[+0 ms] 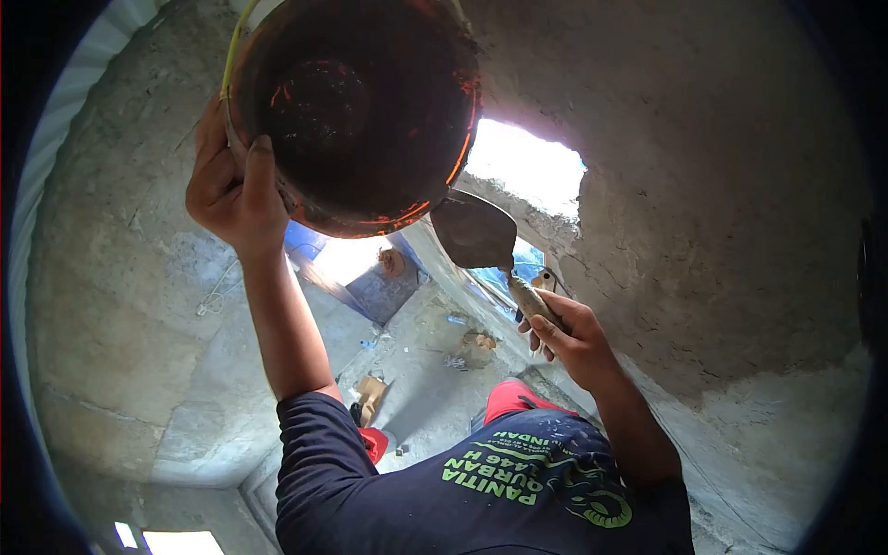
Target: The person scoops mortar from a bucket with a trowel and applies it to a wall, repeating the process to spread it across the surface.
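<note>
My left hand (239, 190) grips the near-left rim of a dark bucket (370, 111), its thumb over the edge. The bucket is tilted with its mouth towards me; its inside is dark and stained, with orange-red showing along the rim. A yellow handle runs up at its left side. My right hand (569, 338) is wrapped round the handle of a trowel (476, 231). The trowel's grey blade points up and left, close beside the bucket's lower right rim; whether they touch is unclear.
A rough plastered wall (703, 203) rises on the right, with a bright opening (527, 171) in it. Another grey wall (120, 305) stands on the left. Far below, the floor (425, 342) carries scraps and a brown paper piece (370, 398). A blue sheet hangs behind the bucket.
</note>
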{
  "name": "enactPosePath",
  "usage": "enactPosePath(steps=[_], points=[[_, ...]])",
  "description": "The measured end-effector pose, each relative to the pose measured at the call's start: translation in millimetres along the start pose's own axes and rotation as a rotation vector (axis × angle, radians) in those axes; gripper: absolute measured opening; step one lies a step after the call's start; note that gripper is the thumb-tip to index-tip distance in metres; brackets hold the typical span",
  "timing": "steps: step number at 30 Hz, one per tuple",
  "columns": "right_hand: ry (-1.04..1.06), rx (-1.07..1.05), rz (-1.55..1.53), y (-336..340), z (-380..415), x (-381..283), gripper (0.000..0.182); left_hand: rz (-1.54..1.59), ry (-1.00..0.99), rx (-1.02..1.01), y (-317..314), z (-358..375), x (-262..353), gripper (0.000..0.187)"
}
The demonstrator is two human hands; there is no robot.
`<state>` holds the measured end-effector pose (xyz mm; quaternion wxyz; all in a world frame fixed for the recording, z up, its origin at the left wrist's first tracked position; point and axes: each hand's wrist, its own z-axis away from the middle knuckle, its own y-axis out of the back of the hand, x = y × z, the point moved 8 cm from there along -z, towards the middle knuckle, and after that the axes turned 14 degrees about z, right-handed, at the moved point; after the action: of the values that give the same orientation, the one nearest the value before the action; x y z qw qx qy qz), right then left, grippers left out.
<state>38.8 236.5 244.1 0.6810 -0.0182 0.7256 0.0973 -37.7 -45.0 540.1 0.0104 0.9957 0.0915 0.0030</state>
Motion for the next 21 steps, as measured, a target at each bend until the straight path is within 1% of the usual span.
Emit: enactPosePath(steps=[4,9,11,12,14,15,16,17,18,20,21], points=[[0.019,-0.026,0.016,5.4,2.2,-2.6,0.048,0.006,0.016,0.033,13.8,-0.7,-2.2,0.02],[-0.042,-0.007,-0.087,15.5,12.9,-10.9,0.051,0.004,0.025,0.027,18.7,3.5,-4.5,0.026],[-0.033,-0.018,-0.115,21.7,17.3,-12.2,0.048,0.034,0.146,0.126,23.7,9.3,-15.0,0.027],[-0.023,-0.025,-0.146,23.0,19.4,-13.6,0.046,0.037,0.149,0.127,21.3,10.8,-12.8,0.027],[-0.039,0.003,-0.144,26.8,23.7,-13.6,0.045,0.029,0.444,0.386,33.9,28.1,-26.8,0.023],[-0.053,0.026,-0.14,30.7,26.2,-13.0,0.044,0.041,0.448,0.389,32.8,30.6,-26.6,0.023],[-0.057,0.037,-0.134,33.2,29.2,-11.5,0.044,0.101,0.631,0.549,42.0,45.9,-39.3,0.024],[-0.06,0.066,-0.061,36.8,31.5,-9.7,0.042,0.157,0.814,0.709,50.8,63.9,-50.2,0.025],[-0.06,0.088,0.009,39.0,32.8,-8.2,0.041,0.158,0.818,0.714,60.7,72.7,-56.7,0.025],[-0.087,0.106,0.021,38.9,35.3,-3.3,0.041,-0.177,0.8,0.482,86.4,95.7,-75.2,0.027],[-0.11,0.129,0.028,39.1,36.5,0.7,0.042,-0.326,0.836,0.446,97.2,110.5,-84.6,0.026]])
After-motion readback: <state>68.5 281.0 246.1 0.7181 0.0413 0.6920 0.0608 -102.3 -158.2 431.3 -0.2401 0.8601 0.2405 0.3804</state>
